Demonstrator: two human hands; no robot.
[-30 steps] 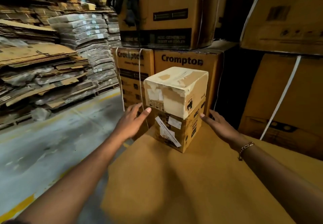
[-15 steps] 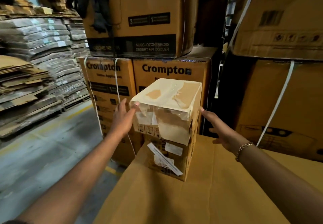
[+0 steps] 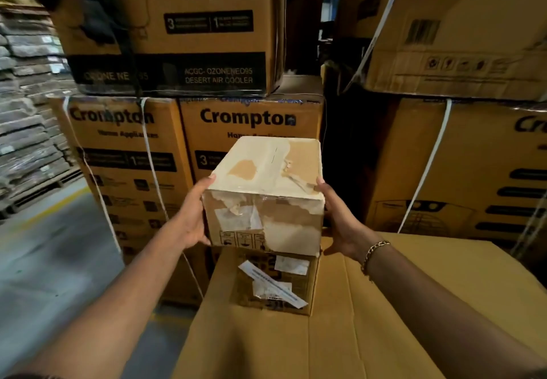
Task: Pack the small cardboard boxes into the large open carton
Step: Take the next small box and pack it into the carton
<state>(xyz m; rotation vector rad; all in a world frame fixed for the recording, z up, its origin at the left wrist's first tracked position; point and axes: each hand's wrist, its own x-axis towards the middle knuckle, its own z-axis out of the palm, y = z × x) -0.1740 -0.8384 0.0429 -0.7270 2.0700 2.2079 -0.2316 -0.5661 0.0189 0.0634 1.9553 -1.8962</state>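
Observation:
Two small cardboard boxes stand stacked in the head view. The top small box (image 3: 266,171) is pale, with torn tape and peeling labels. It sits on the brown lower small box (image 3: 275,284), which carries white stickers. My left hand (image 3: 189,216) grips the top box's left side, thumb at the front lower edge and fingertips at the upper edge. My right hand (image 3: 340,224), with a bracelet at the wrist, grips its right side. Whether the top box is lifted off the lower one I cannot tell. No open carton is in view.
Both boxes rest on a broad flat cardboard surface (image 3: 384,304). Large Crompton cartons (image 3: 248,118) are stacked close behind, with an air cooler carton (image 3: 207,38) on top and strapped cartons (image 3: 473,156) at the right. Flattened cardboard stacks (image 3: 26,130) and concrete floor (image 3: 53,260) lie left.
Both hands rose from beside the lower box to the top box and closed on its two sides. The view moved nearer to the stack.

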